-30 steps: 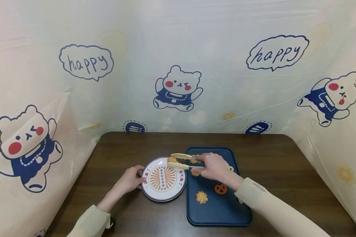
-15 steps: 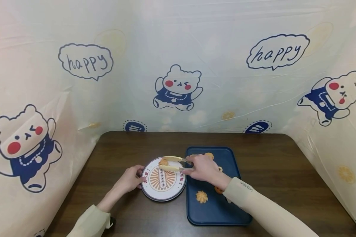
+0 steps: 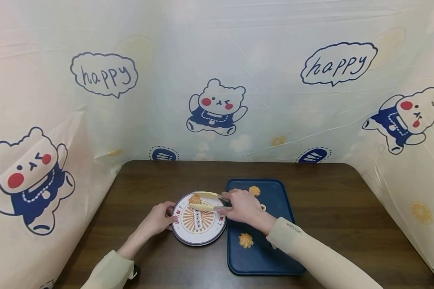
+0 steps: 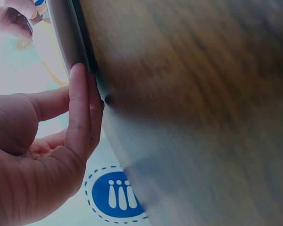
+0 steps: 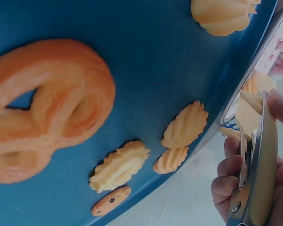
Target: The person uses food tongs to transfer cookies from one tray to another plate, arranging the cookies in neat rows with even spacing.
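Note:
My left hand (image 3: 161,218) holds a round white plate (image 3: 181,233) at its left edge, thumb on the rim. In the left wrist view, the fingers (image 4: 79,108) lie against the plate's side. A second rim shows beneath it. My right hand (image 3: 241,204) grips metal tongs (image 3: 202,207) with cream tips, reaching left over the plate. A piped golden cookie (image 3: 194,199) is at the tongs' tips, over the plate's far part; whether they still pinch it, I cannot tell. In the right wrist view, fingers and thumb wrap the tongs (image 5: 264,174).
Right of the plate lies a dark blue tray (image 3: 264,261). It bears a flower-shaped cookie (image 3: 246,240), a round cookie (image 3: 254,191), a ring-shaped piece (image 3: 263,207), and a pretzel (image 5: 56,127) hidden by my arm in the head view. A printed curtain stands behind the brown table (image 3: 159,176).
My right hand has moved left with the tongs, carrying the cookie from the plate's right side to its upper left. The left hand and plate have stayed in place.

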Motion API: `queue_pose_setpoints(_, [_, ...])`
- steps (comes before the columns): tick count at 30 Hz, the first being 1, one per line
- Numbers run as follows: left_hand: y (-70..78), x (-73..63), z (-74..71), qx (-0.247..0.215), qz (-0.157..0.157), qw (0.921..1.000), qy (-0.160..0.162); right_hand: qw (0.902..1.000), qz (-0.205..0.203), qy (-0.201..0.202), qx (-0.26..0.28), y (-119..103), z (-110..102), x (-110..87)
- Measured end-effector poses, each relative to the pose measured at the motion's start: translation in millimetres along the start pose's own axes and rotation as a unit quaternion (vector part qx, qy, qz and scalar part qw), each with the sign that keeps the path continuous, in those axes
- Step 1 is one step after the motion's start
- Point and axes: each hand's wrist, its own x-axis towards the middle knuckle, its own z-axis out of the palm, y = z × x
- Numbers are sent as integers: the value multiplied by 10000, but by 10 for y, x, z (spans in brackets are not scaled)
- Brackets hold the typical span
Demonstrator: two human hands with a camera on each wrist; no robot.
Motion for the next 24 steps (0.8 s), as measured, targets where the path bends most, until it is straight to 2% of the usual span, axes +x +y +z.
queue_pose_setpoints(24, [11,-6,9,116,-54,9999,61,10000,65,2,-37,-18,-17,-30])
